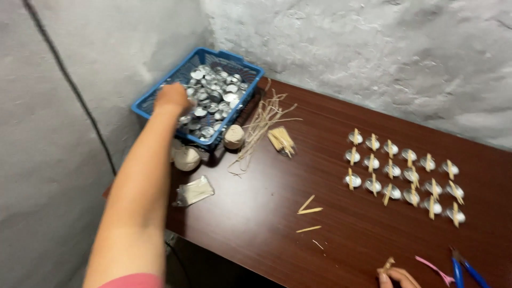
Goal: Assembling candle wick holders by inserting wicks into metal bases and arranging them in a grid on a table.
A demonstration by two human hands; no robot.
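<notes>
Left hand [172, 98] stretched far out to about ten o'clock, reaching into blue basket [143, 106] heaped with small silver metal cups [213, 96]; blurred by motion, fingers seemingly curled among the cups, though grip cannot be told for sure. Basket tucked into the wall corner at the far left end of dark wooden table [256, 213].

Right hand [397, 277] low at five o'clock, mostly cut off, fingertips pinched around a short wick piece [388, 264].

Just beside the basket: two twine balls [233, 136], loose straw-coloured strands [264, 120], bundle of sticks [281, 141]. At two o'clock, rows of cups with sticks laid across [405, 173]. Blue-handled pliers [464, 269] at four o'clock.
</notes>
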